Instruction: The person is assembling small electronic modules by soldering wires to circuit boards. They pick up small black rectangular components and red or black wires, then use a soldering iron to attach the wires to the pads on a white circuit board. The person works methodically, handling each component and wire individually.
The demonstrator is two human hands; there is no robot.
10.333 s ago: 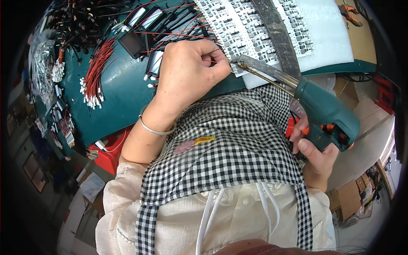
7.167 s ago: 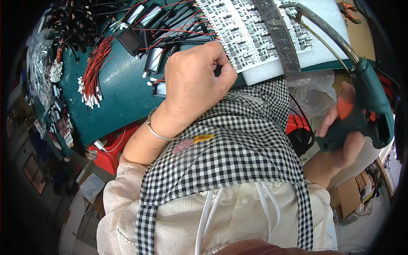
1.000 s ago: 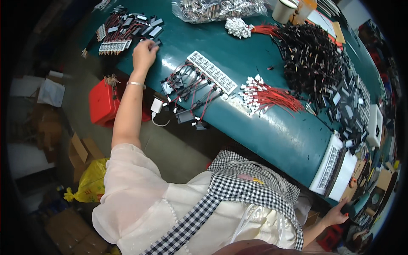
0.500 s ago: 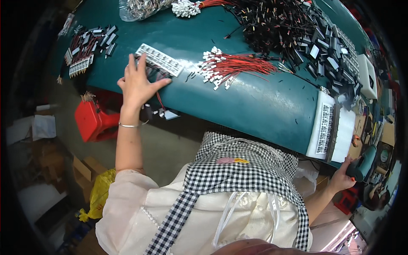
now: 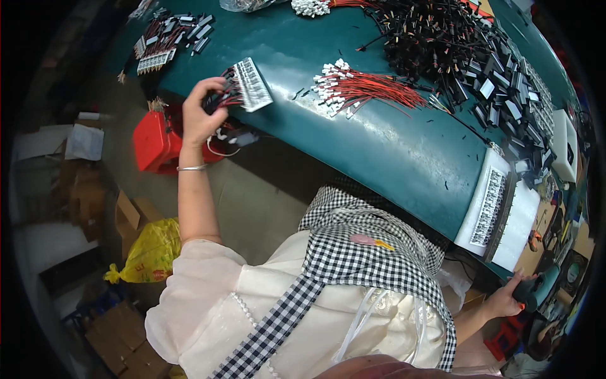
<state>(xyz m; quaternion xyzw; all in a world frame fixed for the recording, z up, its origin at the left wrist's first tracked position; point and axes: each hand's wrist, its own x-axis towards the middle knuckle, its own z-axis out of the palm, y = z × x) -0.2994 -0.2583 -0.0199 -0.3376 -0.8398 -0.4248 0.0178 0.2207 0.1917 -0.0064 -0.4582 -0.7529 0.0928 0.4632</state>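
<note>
My left hand (image 5: 202, 117) is closed around a bundle of dark and red wires (image 5: 232, 95) at the near edge of the table. From that bundle extends a white strip with rows of small slots (image 5: 254, 85), tilted over the green tabletop. At the lower right, my right hand (image 5: 504, 302) grips the black handle of a green hand-held power tool (image 5: 546, 284); its exact kind is hard to make out. Near the right end of the table lies a white board (image 5: 464, 234) with a row of small dark parts and a dark bar.
Red wires with white connectors (image 5: 379, 91) lie mid-table. Behind them is a pile of black cables (image 5: 416, 44), with black and silver blocks (image 5: 514, 107) to its right. Another wired strip (image 5: 155, 61) lies far left. A red stool (image 5: 151, 145) stands below the table edge.
My left hand has gone from spread over the strip to gripping its wires, lifting and turning the strip. The view has shifted; my right hand still holds the power tool.
</note>
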